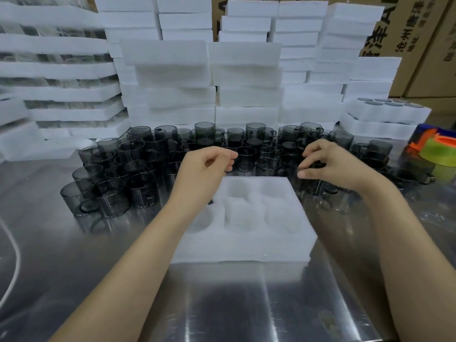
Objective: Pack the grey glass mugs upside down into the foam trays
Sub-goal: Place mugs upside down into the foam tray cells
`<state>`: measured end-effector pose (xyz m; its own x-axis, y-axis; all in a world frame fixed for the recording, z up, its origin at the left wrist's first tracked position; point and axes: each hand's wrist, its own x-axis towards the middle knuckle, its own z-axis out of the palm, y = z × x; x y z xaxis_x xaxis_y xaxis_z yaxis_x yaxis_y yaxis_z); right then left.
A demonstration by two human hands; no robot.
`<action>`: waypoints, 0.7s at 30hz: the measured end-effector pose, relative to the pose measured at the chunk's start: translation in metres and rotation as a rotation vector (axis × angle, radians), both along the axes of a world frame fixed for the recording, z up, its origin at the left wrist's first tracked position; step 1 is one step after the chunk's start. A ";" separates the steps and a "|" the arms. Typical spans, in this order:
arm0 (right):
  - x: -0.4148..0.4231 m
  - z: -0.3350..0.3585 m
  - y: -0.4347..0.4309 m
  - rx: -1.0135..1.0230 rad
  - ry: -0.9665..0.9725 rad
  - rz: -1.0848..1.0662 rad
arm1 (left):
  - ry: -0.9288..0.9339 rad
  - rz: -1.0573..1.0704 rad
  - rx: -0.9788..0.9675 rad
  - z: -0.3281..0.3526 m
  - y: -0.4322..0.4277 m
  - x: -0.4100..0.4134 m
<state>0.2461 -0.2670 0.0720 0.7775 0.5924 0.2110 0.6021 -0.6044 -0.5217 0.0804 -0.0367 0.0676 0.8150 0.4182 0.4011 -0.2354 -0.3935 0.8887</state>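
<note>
A white foam tray (246, 243) with several empty round pockets lies on the steel table right in front of me. Behind it stands a dense crowd of grey glass mugs (138, 154), mostly upright. My left hand (209, 164) hovers over the tray's far left corner with fingers loosely curled, holding nothing, its fingertips close to one mug (246, 156). My right hand (330, 164) is at the tray's far right corner, fingers and thumb curled round the rim of a grey glass mug (314, 187) that stands on the table.
Tall stacks of white foam trays (172, 70) wall off the back of the table. A packed tray showing mug bottoms (387, 107) sits at the back right. Rolls of coloured tape (439, 149) lie at the right edge. Cardboard boxes (424, 45) stand behind.
</note>
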 end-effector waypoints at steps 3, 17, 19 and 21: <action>-0.006 0.013 -0.004 0.224 0.008 -0.022 | 0.034 -0.014 -0.098 -0.002 -0.005 0.001; -0.071 -0.004 0.076 0.620 -0.036 0.501 | 0.034 -0.478 -0.551 -0.003 0.006 0.002; -0.075 -0.007 0.079 0.660 0.019 0.506 | 0.029 -0.480 -0.591 -0.004 0.010 0.003; -0.077 -0.010 0.082 0.736 0.123 0.479 | 0.026 -0.476 -0.670 -0.003 0.014 0.005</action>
<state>0.1691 -0.1854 0.0618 0.5229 0.6071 0.5984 0.6183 0.2131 -0.7565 0.0850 -0.0230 0.0641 0.9711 0.1696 0.1680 -0.2196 0.3591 0.9071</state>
